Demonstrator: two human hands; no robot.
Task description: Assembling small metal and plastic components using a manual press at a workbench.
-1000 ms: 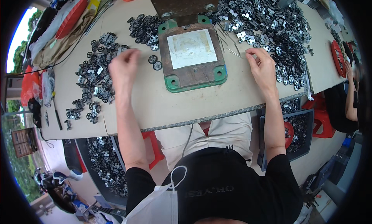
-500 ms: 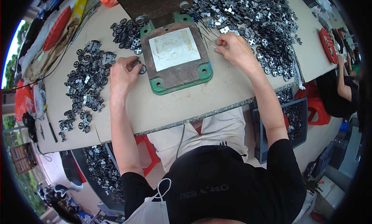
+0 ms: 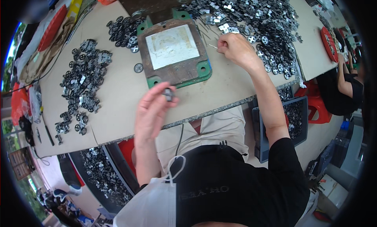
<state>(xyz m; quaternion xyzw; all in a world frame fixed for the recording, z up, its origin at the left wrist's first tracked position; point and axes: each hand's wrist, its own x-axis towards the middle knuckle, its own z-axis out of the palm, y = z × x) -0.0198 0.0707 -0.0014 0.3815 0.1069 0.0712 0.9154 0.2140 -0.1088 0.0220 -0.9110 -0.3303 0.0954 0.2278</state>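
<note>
My left hand (image 3: 151, 111) is in front of the press base's near left corner, thumb and fingers pinching a small black wheel (image 3: 168, 94); its outline is slightly blurred. To the right of the base, my right hand (image 3: 240, 50) is closed on a thin metal pin (image 3: 213, 46) that sticks out leftward from the fingertips. Between the arms stands the green and brown metal press base (image 3: 178, 72) with a white pad (image 3: 172, 46) on top. One loose wheel (image 3: 138, 68) lies flat by its left edge. More thin pins (image 3: 204, 28) lie beyond my right hand.
Black wheels are heaped at the base's far left (image 3: 123, 32) and at the right (image 3: 277, 50). A pile of small metal-and-black parts (image 3: 243, 9) spreads at the back. Wheeled assemblies (image 3: 84, 77) lie left. Grey crates (image 3: 302, 129) stand below the table edge; another person (image 3: 345, 81) sits far right.
My left hand has come from beside the base toward me and rightward, carrying a wheel and leaving another on the table. My right hand stays near the same place with the pin.
</note>
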